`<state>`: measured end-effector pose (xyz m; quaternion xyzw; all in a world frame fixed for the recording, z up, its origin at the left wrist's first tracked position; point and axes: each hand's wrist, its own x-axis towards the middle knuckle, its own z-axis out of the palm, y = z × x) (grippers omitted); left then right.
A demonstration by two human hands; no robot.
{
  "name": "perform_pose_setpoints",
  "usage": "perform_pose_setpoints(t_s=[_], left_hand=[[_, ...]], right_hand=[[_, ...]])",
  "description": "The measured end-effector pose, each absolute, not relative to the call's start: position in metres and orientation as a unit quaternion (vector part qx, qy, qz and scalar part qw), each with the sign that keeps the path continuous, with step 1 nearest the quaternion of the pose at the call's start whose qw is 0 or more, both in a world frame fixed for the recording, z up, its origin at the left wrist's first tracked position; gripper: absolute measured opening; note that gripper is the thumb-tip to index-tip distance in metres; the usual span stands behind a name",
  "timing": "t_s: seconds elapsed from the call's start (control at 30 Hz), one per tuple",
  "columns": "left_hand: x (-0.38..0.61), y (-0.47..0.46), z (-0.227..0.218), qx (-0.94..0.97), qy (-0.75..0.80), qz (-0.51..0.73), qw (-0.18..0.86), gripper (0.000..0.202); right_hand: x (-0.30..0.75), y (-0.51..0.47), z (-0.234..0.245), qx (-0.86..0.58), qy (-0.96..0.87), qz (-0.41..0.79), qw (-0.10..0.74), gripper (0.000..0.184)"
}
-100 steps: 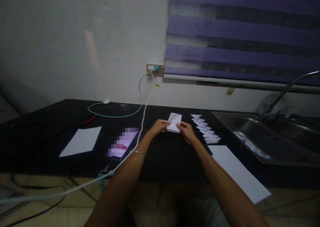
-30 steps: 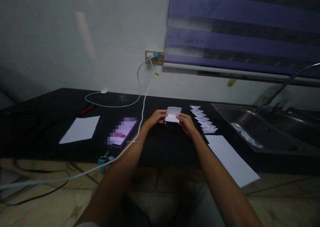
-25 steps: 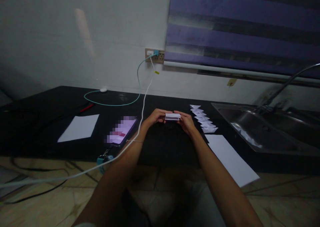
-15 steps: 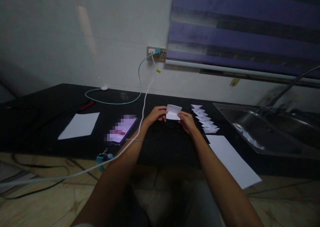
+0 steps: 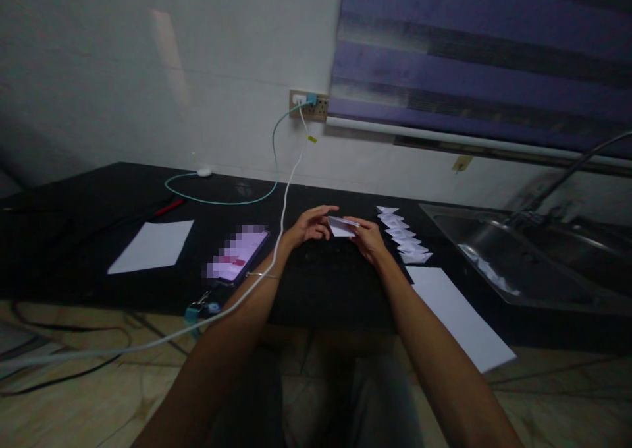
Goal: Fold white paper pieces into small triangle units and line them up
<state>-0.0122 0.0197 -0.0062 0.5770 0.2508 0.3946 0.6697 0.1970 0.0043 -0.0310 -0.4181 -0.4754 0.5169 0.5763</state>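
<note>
The right hand (image 5: 368, 239) grasps with its fingers a small, folded white paper (image 5: 342, 228); the left hand (image 5: 311, 226), fingers parted, is just beside it.

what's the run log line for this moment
right hand: holding folded paper | left hand: open, at its left edge, contact unclear | further right: row of folded triangles | further left: phone

Sole view: head camera, worn above near edge of black table (image 5: 326, 296), facing forward and down; wide frame takes in table close by, wall (image 5: 237, 53) farther back, sink (image 5: 543, 283) at right, floor (image 5: 89, 402) along bottom.
</note>
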Motion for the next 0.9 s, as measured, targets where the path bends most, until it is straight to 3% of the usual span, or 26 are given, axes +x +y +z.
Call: perform_pose_setpoints(t_s=[0.13, 0.37, 0.57, 0.73, 0.9], left_hand=[[-0.005, 0.020, -0.006, 0.591, 0.302, 0.331, 0.671, 0.071], [-0.001, 0.011, -0.001, 0.712, 0.298, 0.306, 0.558, 0.048], [-0.001, 0.018, -0.012, 0.727, 0.296, 0.336, 0.520, 0.052], [-0.001, 0.020, -0.014, 0.726, 0.302, 0.334, 0.519, 0.057], [0.000, 0.016, -0.010, 0.709, 0.336, 0.357, 0.507, 0.043]], right_hand=[[0.197, 0.006, -0.032, -0.424, -0.481, 0.506, 0.577, 0.030], [0.190, -0.002, -0.016, -0.411, -0.454, 0.536, 0.580, 0.035], [0.191, -0.005, -0.012, -0.390, -0.433, 0.586, 0.564, 0.033], [0.189, -0.004, -0.019, -0.416, -0.462, 0.550, 0.558, 0.046], [0.188, 0.001, -0.026, -0.406, -0.473, 0.507, 0.595, 0.047]])
